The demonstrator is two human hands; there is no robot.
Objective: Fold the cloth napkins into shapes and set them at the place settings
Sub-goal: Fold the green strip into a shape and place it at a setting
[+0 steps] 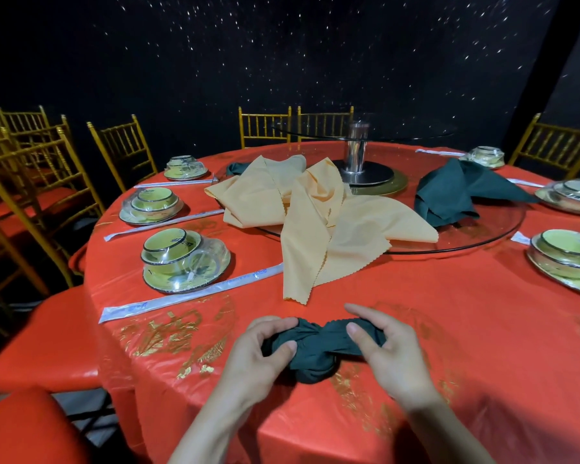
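A dark green napkin (pixel 318 353), bunched into a knotted roll, lies on the red tablecloth (pixel 482 329) at the near edge. My left hand (pixel 265 349) grips its left end with curled fingers and thumb. My right hand (pixel 379 343) pinches its right end between thumb and fingers. Loose peach napkins (pixel 318 216) are heaped beyond it, one hanging off the glass turntable (pixel 476 242). More dark green napkins (pixel 456 192) lie crumpled on the turntable at the right. Wrapped place settings (pixel 181 262) with bowls and plates ring the table.
Wrapped chopsticks (pixel 188 296) lie beside the left settings. Further settings (pixel 570 259) sit at the right. A steel turntable post (pixel 357 155) stands at the table's centre. Gold chairs (pixel 41 169) surround the table, and a red seat cushion (pixel 31 430) is at my near left.
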